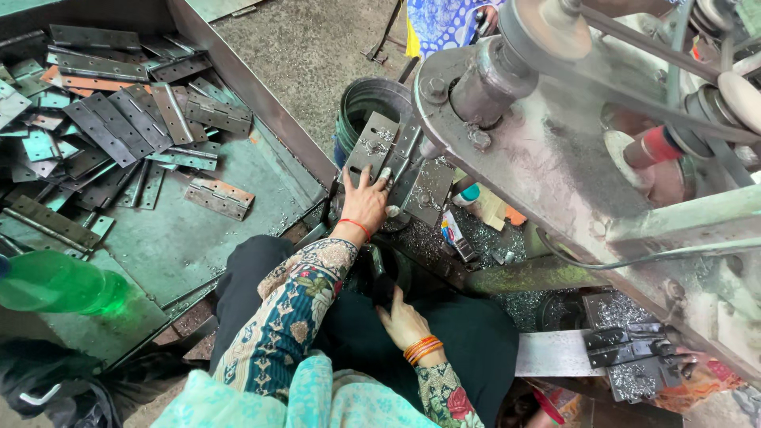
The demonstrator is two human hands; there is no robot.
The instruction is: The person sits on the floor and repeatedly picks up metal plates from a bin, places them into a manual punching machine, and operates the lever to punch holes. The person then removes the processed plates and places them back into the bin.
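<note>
My left hand (365, 200) reaches forward and presses on a grey metal hinge (379, 143) that lies open on the machine's small work plate (428, 194), under the spindle (483, 79). A red thread circles that wrist. My right hand (402, 320), with orange bangles, sits lower, close to my lap, its fingers wrapped on a dark curved lever (380, 275). Both arms wear patterned floral sleeves.
A metal tray (198, 238) on the left holds several loose hinges (127, 119). A green bottle (55, 282) lies at its near corner. A dark bucket (361, 101) stands behind the work plate. More hinges (626, 345) and shavings lie lower right. Another person's blue cloth (444, 20) shows up top.
</note>
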